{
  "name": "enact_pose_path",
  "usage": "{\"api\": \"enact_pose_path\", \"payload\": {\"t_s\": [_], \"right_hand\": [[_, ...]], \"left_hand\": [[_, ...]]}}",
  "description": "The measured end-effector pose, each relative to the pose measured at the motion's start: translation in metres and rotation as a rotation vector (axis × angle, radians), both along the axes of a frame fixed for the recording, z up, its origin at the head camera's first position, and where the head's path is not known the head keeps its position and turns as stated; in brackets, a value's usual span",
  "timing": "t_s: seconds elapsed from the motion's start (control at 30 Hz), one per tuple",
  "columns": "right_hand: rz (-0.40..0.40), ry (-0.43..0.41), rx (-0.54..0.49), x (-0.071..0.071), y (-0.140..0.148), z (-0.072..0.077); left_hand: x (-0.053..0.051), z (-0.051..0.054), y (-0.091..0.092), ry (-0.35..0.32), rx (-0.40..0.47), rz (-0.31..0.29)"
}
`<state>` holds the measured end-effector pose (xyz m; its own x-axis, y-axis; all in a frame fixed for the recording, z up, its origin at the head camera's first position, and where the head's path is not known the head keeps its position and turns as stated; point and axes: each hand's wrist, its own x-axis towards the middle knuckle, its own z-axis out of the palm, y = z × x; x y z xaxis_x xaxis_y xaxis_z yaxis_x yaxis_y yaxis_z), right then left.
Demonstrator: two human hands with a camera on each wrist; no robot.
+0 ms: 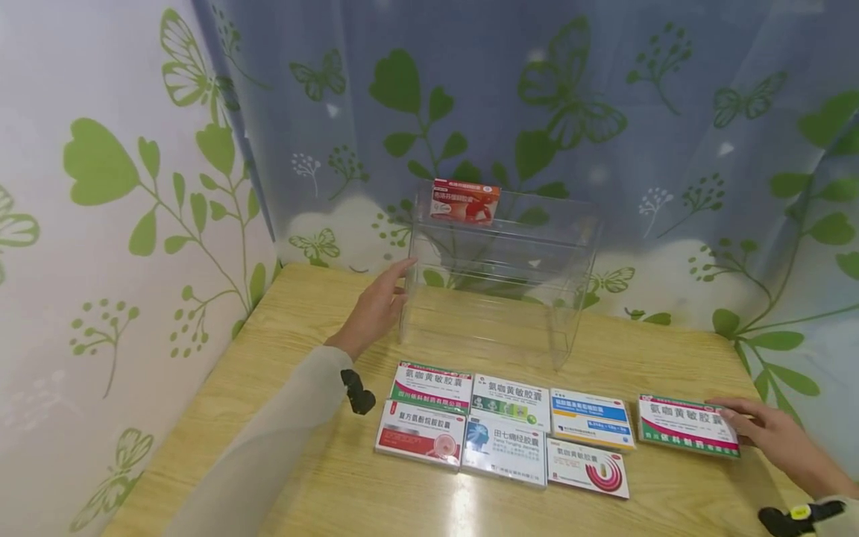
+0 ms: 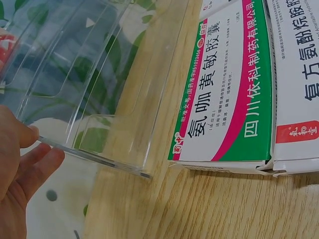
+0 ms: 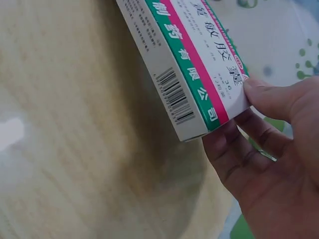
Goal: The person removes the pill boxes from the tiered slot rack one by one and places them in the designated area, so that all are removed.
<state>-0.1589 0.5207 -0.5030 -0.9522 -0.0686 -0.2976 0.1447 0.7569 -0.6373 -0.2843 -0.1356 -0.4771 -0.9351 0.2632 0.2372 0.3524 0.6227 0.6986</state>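
My left hand touches the left side of a clear acrylic stepped rack. In the left wrist view, its thumb and fingertips are at the rack's side edge. My right hand pinches the right end of a white, green and pink medicine box. The right wrist view shows the thumb on its top face and fingers underneath; a shadow lies beside the box. On the rack's top step stands a red medicine box, left of the middle.
Several medicine boxes lie face up in two rows before the rack, among them a green-and-pink one, a red-and-white one and a blue-and-orange one. A patterned curtain hangs behind the wooden table.
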Motion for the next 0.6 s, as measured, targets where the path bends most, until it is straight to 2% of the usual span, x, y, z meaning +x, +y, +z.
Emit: {"api": "enact_pose_path", "payload": {"t_s": [0.17,0.3,0.6], "right_hand": [[0.008,-0.052,0.043,0.0,-0.002,-0.011],[0.011,-0.031,0.101,0.001,-0.006,-0.014],[0.019,-0.021,0.101,0.001,-0.012,-0.018]], "left_hand": [[0.001,0.0,0.0,0.007,0.004,0.001],[0.0,-0.001,-0.001,0.015,0.001,0.004],[-0.001,-0.001,0.001,0.03,0.004,-0.006]]}}
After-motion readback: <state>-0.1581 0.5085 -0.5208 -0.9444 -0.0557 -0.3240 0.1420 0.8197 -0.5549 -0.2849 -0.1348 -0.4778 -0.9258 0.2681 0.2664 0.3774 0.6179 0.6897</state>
